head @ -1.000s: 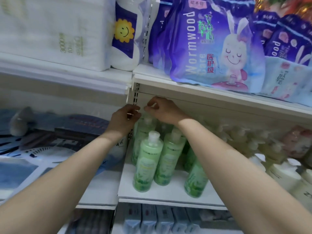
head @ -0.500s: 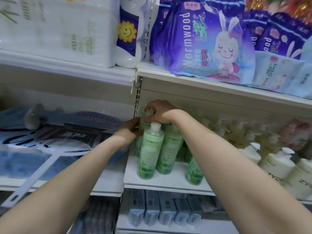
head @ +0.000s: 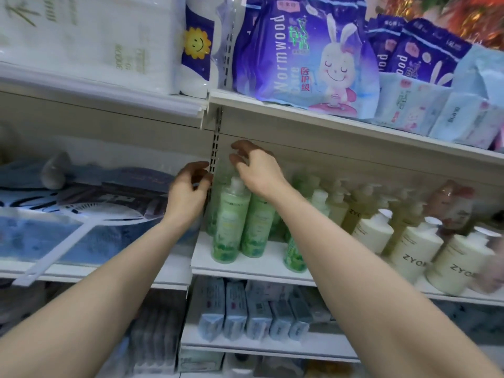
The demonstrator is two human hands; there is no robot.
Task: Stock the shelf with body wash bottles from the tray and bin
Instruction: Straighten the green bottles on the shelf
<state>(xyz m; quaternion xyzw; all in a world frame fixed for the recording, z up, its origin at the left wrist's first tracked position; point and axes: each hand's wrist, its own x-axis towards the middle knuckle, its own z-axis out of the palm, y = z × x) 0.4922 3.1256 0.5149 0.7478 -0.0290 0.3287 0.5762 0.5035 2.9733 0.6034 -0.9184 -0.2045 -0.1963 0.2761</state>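
Observation:
Several green body wash bottles [head: 230, 222] stand upright at the left end of the white shelf [head: 245, 268], with one more [head: 294, 255] a little to the right behind my forearm. My right hand [head: 259, 170] hovers just above their caps with its fingers spread and loosely curled, holding nothing. My left hand [head: 188, 189] is at the slotted shelf upright [head: 216, 137], its fingertips beside the blurred rear green bottle [head: 214, 211]. No tray or bin is in view.
Cream pump bottles [head: 411, 252] marked ZYO fill the shelf to the right. Purple Wormwood packs [head: 300, 55] sit on the shelf above, tissue packs [head: 87, 42] at upper left. Boxed goods [head: 234, 312] line the lower shelf. A fan box [head: 81, 214] lies at left.
My right hand has let go of the rear bottle's cap and lifted with fingers spread. My left hand has eased back from the bottle toward the upright.

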